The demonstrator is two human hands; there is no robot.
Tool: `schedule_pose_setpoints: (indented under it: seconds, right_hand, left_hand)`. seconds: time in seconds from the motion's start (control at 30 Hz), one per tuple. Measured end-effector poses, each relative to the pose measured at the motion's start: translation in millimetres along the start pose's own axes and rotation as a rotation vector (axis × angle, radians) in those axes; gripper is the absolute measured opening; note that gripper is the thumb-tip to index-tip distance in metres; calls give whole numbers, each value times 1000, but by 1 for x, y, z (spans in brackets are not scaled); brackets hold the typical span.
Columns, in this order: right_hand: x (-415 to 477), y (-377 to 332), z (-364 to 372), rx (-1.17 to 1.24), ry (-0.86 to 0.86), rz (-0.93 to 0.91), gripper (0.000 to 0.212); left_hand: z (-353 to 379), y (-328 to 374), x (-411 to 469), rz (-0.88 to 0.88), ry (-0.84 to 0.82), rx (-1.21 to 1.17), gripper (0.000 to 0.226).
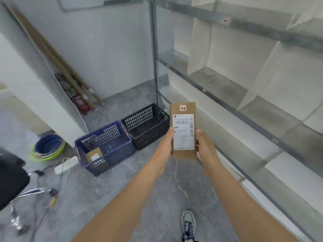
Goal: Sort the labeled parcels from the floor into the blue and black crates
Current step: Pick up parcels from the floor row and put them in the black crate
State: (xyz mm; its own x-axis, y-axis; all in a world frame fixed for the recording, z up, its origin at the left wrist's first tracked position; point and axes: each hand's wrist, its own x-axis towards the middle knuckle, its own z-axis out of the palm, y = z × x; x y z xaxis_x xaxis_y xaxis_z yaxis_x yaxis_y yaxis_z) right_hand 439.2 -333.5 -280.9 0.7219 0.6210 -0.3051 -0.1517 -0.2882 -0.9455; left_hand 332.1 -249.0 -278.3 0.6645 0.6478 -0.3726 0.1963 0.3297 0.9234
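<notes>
- Grey marbled floor (108,193) runs back to a pale wall, with metal shelving (218,88) along the right side.
- Blue crate (111,159) and black crate (150,137) stand on the floor side by side, touching or nearly so, with the blue one on the left.
- A second parcel (94,155) leans inside the blue crate. No contents show in the black crate.
- The parcel (183,155) being handled is off the floor, upright in the air, in front of and just right of the black crate.
- Left hand (166,144): grip closed on the parcel's left edge, thumb on the front face.
- Right hand (204,144): grip closed on the right edge, fingers wrapped behind.
- A white shipping label (183,135) and a small sticker (182,108) marked "2-2" face the camera. Judged step: reading the marking to choose a crate.
- Risk, wrong crate: the crates sit close together, so a misread marking or a careless toss could send the parcel into the neighbouring one.
- Risk, drop: the parcel is held only by its edges, so releasing one hand before the other tightens could let it tip.
- Risk, tripping: a power strip (65,165) and loose cables (52,194) lie on the floor left of the blue crate, so a step that way could snag a foot.
</notes>
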Motion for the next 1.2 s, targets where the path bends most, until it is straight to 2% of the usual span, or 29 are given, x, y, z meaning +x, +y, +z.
schedule_pose_setpoints:
  seconds: [0.17, 0.4, 0.6, 0.87, 1.03, 1.2]
  right_hand:
    - [75, -20, 26, -55, -196, 11, 46]
    - [155, -28, 60, -135, -339, 86, 37]
    - [220, -30, 110, -177, -464, 120, 32]
    - [327, -29, 207, -250, -512, 189, 32]
    - [388, -35, 265, -298, -524, 257, 32]
    - [443, -35, 310, -309, -527, 325, 34]
  left_hand:
    - [-18, 18, 58, -43, 141, -54, 39]
    - [-43, 29, 115, -130, 313, -133, 48]
    - [-87, 31, 174, -188, 451, -172, 39]
    - [-175, 27, 283, -268, 465, -208, 44]
    - [-229, 41, 345, -322, 469, -223, 36]
    - [-273, 42, 402, -389, 492, -275, 48]
